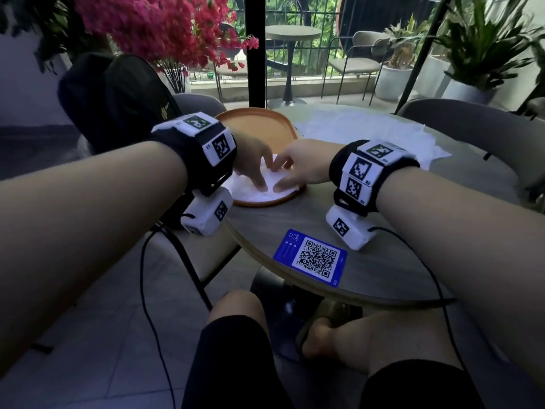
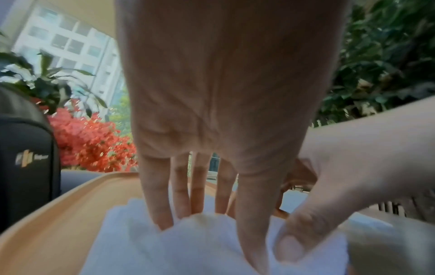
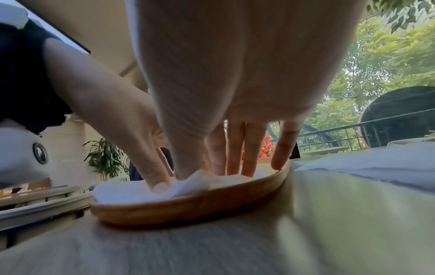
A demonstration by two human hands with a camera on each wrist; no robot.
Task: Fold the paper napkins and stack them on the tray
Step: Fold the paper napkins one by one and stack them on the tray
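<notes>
An oval orange tray sits on the round grey table. A white folded napkin lies in its near end. Both hands meet over that napkin. My left hand pinches it between thumb and straight fingers, and in the left wrist view the paper bulges up over the fingertips. From the right, my right hand pinches the same napkin, thumb in front and fingers behind. A pile of unfolded napkins lies at the back right of the table.
A blue QR card lies near the table's front edge. A black backpack stands on a chair at the left, close to the tray. A grey chair stands at the right. Cables hang from both wrist cameras.
</notes>
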